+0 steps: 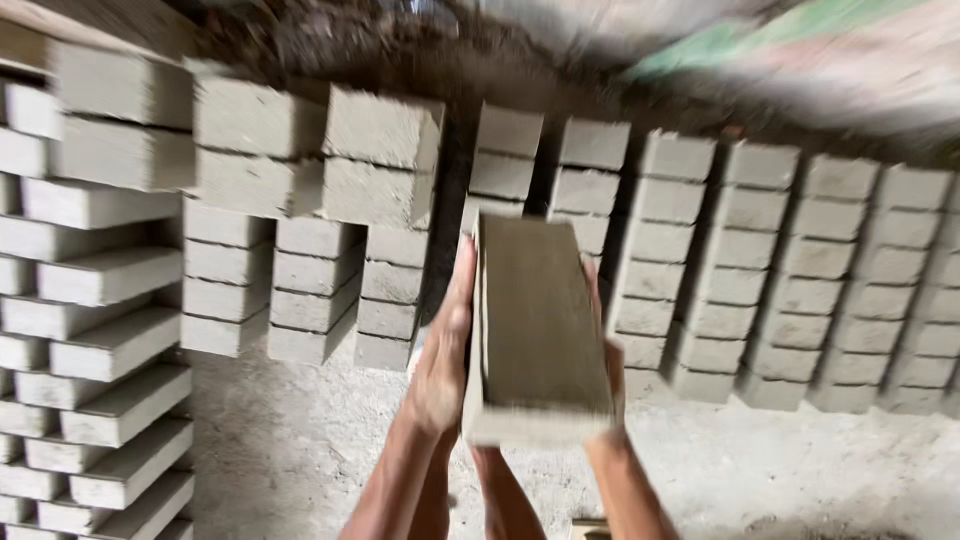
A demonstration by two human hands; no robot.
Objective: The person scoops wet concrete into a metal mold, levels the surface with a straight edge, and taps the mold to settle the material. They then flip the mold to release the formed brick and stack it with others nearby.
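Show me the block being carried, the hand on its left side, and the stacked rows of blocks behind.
Grey block (540,320): head view, middle of its top face.
Left hand (445,360): head view, back of hand.
Stacked rows (800,280): head view, block ends.

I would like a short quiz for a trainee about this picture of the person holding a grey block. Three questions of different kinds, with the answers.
1. True or false: the grey block is held between the left hand and the right hand.
2. Multiple choice: where do the rows of blocks stand? A) on a metal shelf B) on the ground C) in a cart
3. Fill in: the tall stack of blocks is at the ______ edge of the picture.

Key
1. True; one hand presses on each long side.
2. B
3. left
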